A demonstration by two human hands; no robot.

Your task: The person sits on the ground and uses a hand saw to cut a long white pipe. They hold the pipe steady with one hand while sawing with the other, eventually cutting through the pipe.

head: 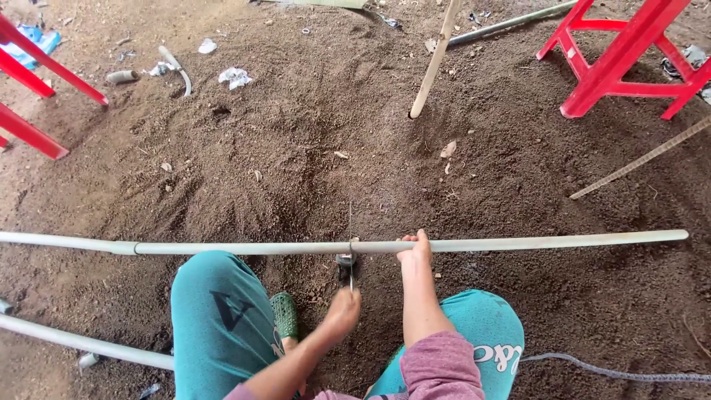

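Head view: right hand (415, 252) grips pipe (518, 242); left hand (343, 309) holds saw (349, 255).

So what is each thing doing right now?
Long grey pipe: lying level above the soil, a saw blade across it.
Hacksaw: upright, blade on the pipe.
Right hand: gripping the pipe.
Left hand: holding the saw's handle.
Wooden stick: stuck in soil, leaning.

Pale grey pipe over dark brown soil

The long pipe (518, 242) is pale grey, the soil (296, 148) dark brown and speckled, the stools (622, 55) bright red, the trousers (218, 318) teal, the shoe (284, 315) dark green, the sleeve (437, 374) mauve.
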